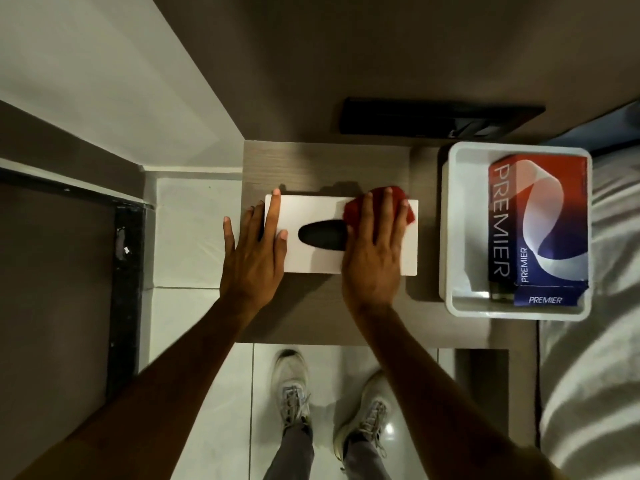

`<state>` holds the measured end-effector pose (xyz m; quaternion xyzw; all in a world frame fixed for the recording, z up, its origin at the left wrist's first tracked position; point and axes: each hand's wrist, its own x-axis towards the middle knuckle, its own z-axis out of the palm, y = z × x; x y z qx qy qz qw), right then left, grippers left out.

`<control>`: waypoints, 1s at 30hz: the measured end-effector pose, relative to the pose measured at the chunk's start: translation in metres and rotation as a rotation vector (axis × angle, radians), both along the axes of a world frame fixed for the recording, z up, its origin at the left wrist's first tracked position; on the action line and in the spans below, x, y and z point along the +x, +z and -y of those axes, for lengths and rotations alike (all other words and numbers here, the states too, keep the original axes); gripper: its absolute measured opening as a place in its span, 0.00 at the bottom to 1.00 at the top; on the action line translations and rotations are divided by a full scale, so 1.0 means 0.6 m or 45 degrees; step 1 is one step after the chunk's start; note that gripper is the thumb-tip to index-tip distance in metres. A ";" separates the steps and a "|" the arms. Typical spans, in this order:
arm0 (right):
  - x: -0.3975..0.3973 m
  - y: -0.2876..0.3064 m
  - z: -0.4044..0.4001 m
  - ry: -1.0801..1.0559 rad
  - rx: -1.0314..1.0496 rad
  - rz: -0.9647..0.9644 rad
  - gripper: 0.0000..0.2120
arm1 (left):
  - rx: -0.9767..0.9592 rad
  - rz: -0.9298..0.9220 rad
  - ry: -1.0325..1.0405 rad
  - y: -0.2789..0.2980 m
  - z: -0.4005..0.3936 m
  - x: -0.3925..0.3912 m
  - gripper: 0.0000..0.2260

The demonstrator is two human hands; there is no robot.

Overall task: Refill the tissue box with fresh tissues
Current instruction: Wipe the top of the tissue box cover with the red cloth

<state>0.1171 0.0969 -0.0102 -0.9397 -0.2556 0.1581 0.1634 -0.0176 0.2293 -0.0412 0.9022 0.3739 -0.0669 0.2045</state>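
Observation:
A white tissue box (311, 258) with a dark oval slot (322, 235) lies flat on a small wooden table (311, 306). My left hand (254, 258) rests on the box's left end, fingers spread over its edge. Flat on the right half of the lid lies my right hand (375, 251), pressing a red cloth (356, 211) against it. No tissue shows in the slot. A red, white and blue pack marked PREMIER (540, 226) stands inside a white bin (446, 237) to the right of the box.
A black flat object (440, 116) lies at the back of the table by the wall. A bed with pale sheets (595, 375) borders the right side. My feet in grey shoes (294, 386) stand on white floor tiles. A dark door frame (124, 289) is at left.

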 end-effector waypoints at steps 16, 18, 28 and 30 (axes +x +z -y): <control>-0.048 0.010 0.060 0.322 -0.019 -0.069 0.45 | 0.030 0.009 0.023 0.002 0.005 0.002 0.27; -0.032 0.013 0.096 0.320 -0.037 -0.117 0.46 | 0.039 -0.011 0.019 0.003 0.004 0.003 0.26; -0.016 0.003 0.065 0.186 -0.040 -0.064 0.39 | 0.081 -0.048 0.006 0.005 0.004 0.002 0.27; -0.029 0.024 0.103 0.348 -0.082 -0.138 0.43 | 0.086 -0.071 0.001 0.015 0.005 0.004 0.27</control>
